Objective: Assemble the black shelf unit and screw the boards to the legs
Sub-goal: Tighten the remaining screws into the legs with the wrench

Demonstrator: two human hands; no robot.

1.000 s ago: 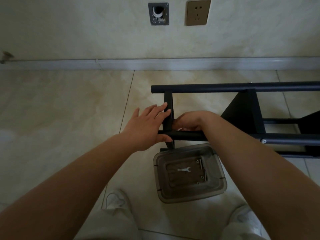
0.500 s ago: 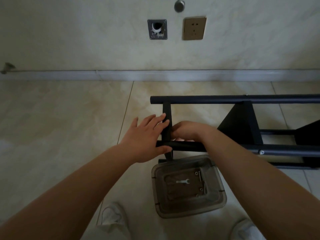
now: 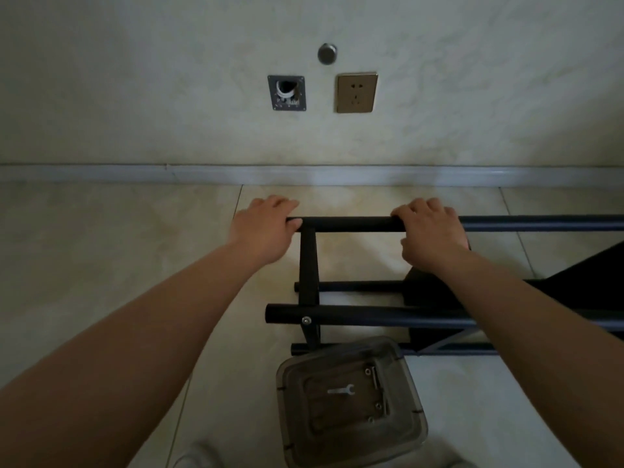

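Note:
The black shelf unit (image 3: 309,265) lies on its side on the tiled floor, its tube legs running to the right. My left hand (image 3: 261,233) grips the left end of the far top leg (image 3: 354,224). My right hand (image 3: 430,234) grips the same leg further right, fingers curled over it. A silver screw head (image 3: 306,320) shows on the near leg (image 3: 371,315) where the crossbar meets it. A black board (image 3: 574,292) slants between the legs at the right, partly hidden by my right forearm.
A clear plastic tray (image 3: 349,403) sits on the floor in front of the frame, holding a small flat wrench (image 3: 341,390) and several screws. The wall with a socket (image 3: 356,92) and a baseboard runs just beyond the frame. Bare tiles lie to the left.
Both hands have left the crossbar and near leg and moved away from me to grip the far top leg. The view has tilted upward toward the wall.

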